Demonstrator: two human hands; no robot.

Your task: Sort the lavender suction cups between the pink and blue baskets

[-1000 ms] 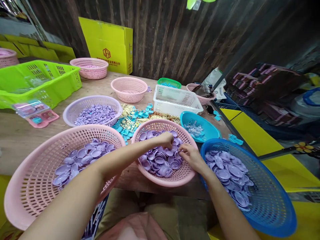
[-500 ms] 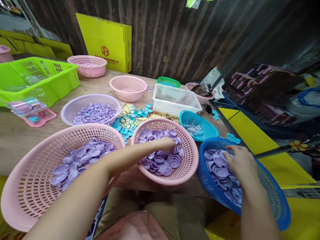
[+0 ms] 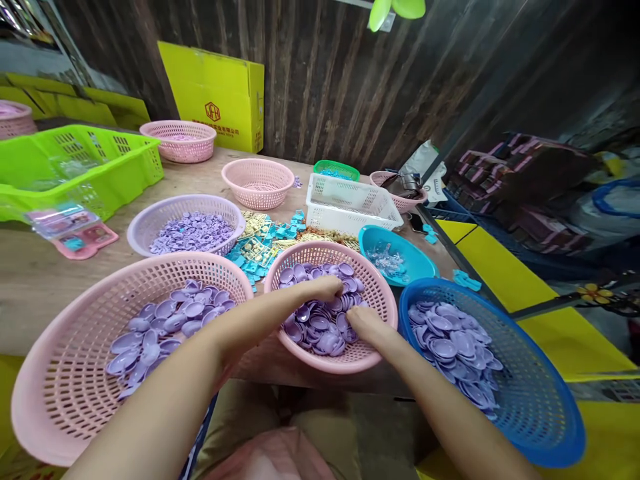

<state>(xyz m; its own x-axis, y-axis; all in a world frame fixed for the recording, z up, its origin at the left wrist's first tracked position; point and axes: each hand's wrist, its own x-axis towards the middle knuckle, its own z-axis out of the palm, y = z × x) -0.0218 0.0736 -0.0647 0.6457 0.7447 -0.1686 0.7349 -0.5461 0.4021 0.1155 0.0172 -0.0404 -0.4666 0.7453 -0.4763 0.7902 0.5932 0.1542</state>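
Note:
Both hands reach into the middle pink basket, which holds a heap of small purple plastic dishes. My left hand rests on the heap with fingers curled down over the pieces. My right hand comes in from the right, fingers bent and pinching among the dishes; what it grips is hidden. A large pink basket at the left holds more purple dishes. The blue basket at the right holds bigger purple dishes.
A lilac basket of purple bits, scattered teal and yellow parts, a white crate, a teal bowl, a green crate, empty pink baskets and a yellow carton fill the wooden table.
My right hand left the blue basket and moved back left into the middle pink basket. My left hand stayed on the heap there.

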